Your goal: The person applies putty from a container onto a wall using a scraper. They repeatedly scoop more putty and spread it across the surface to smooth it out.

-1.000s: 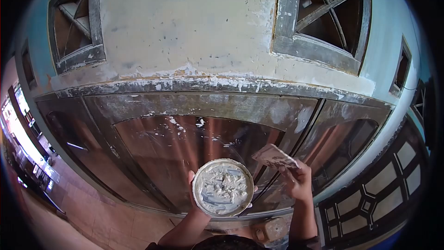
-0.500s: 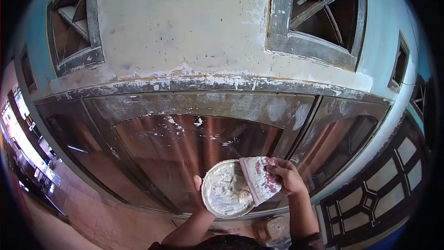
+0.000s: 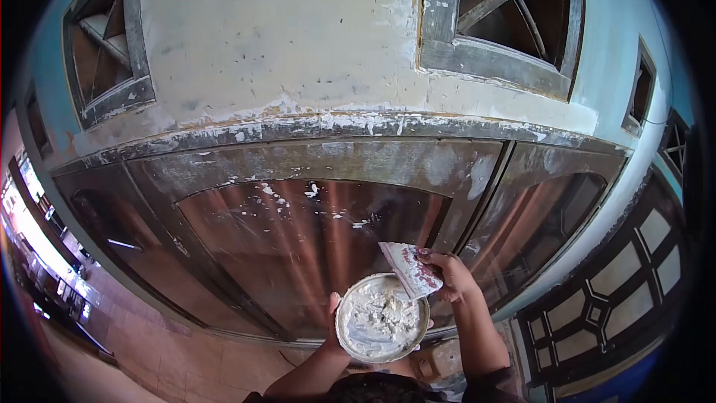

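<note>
My left hand point(image 3: 335, 321) holds a round bowl point(image 3: 426, 321) from its left side, with fingertips showing at the lower right rim. Whitish putty point(image 3: 380, 317) is spread unevenly inside. Pinched in my right hand point(image 3: 450, 276) is a flat red scraper point(image 3: 414, 272) smeared with white putty. Its lower end is at the bowl's upper right rim; whether they touch I cannot tell.
Ahead are dark wooden panels with glass point(image 3: 298, 239), white specks on the glass, and a patchy cream wall point(image 3: 276, 37) above. Latticed vents point(image 3: 507, 7) flank the wall. A dark grille point(image 3: 597, 306) stands right; tiled floor point(image 3: 149, 336) lies lower left.
The scraper has lifted up and turned, overlapping less of the bowl. The bowl sits slightly lower and further right. The view has shifted a little.
</note>
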Motion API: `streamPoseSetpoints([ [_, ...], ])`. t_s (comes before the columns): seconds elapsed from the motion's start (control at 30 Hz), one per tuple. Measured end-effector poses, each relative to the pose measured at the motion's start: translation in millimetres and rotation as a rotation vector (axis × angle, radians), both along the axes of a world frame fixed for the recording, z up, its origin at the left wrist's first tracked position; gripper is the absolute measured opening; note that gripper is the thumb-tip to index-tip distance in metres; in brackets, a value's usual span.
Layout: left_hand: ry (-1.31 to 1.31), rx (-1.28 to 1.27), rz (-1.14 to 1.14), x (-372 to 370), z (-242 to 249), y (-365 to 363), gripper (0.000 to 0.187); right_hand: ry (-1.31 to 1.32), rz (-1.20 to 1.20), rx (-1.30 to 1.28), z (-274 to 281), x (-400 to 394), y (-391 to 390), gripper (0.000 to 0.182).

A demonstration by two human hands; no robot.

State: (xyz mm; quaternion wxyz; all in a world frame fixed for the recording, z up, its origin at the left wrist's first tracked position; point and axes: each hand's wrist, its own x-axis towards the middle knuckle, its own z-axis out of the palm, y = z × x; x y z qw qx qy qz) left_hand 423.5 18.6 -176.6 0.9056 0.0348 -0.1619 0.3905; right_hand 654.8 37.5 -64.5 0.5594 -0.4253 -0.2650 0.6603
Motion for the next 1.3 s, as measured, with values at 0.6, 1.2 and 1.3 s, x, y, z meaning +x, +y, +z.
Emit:
streamPoseSetpoints([
  [0.6,0.330,0.120,0.150,-16,15,4,0.114,0.211,-0.114,0.049,-67,17,3,0.021],
  [1.2,0.349,0.111,0.560,-4,75,7,0.102,-1.512,0.154,1.273,50,-63,-92,0.053],
  [1.3,0.360,0.082,0.536,-6,91,2,0.108,-1.541,0.215,1.297,55,-67,-94,0.052],
])
